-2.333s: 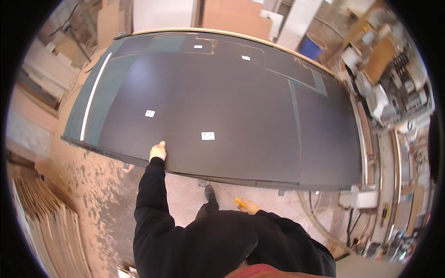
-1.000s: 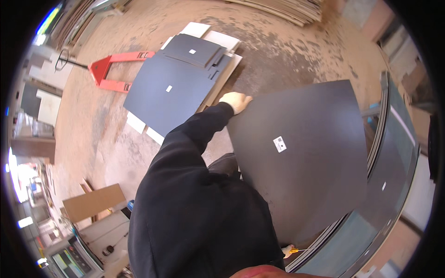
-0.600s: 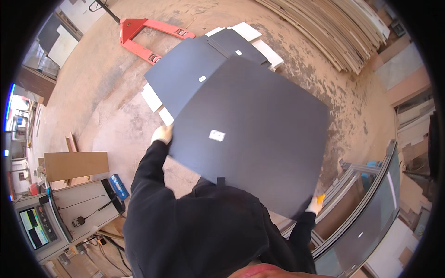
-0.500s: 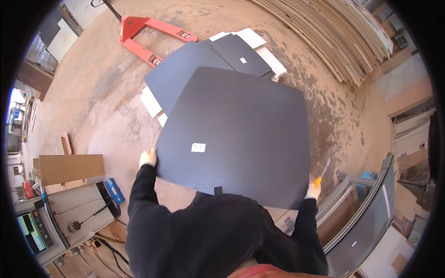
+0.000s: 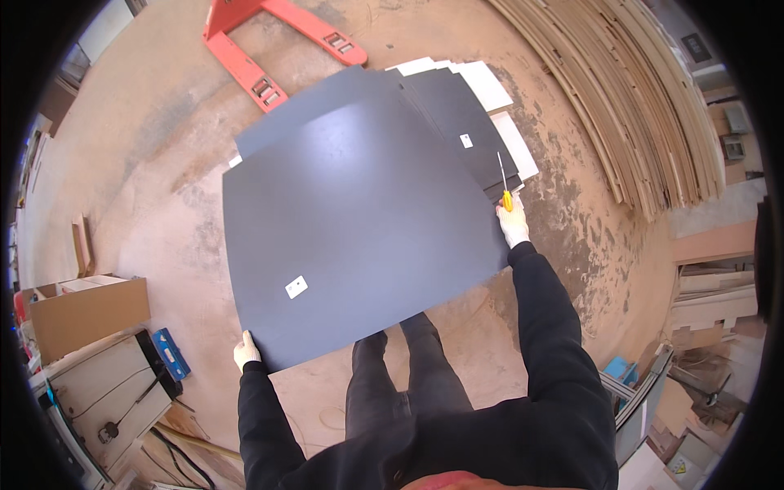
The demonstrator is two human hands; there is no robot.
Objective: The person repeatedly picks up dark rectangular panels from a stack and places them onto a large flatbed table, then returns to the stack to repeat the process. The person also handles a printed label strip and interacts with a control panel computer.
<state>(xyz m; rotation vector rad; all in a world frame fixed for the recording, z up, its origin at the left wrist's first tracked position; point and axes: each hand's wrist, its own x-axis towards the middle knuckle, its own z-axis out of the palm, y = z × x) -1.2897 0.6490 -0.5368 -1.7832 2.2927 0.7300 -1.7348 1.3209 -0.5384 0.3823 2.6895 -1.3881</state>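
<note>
A large dark grey panel (image 5: 367,212) with a small white label spreads in front of me, over a pile of similar panels. At its near left corner my left hand (image 5: 247,352), in a white glove, is closed on the edge. My right hand (image 5: 514,224), also gloved, is closed at the right edge. It also holds a yellow-handled tool (image 5: 508,201) with a long thin metal shaft pointing away; whether it is a blade or a screwdriver I cannot tell. Fingers under the panel are hidden. Beyond it lies another dark panel (image 5: 465,114) with a white label.
White sheets (image 5: 487,86) stick out beneath the pile. A red pallet jack (image 5: 282,49) stands at the far left, and long boards (image 5: 604,98) are stacked at the far right. To the left are a cardboard box (image 5: 90,314) and a blue case (image 5: 171,354).
The panel has turned anticlockwise and shifted left over the pile. My right hand has reached forward with the tool, while my left hand has come down and left. The view has shifted.
</note>
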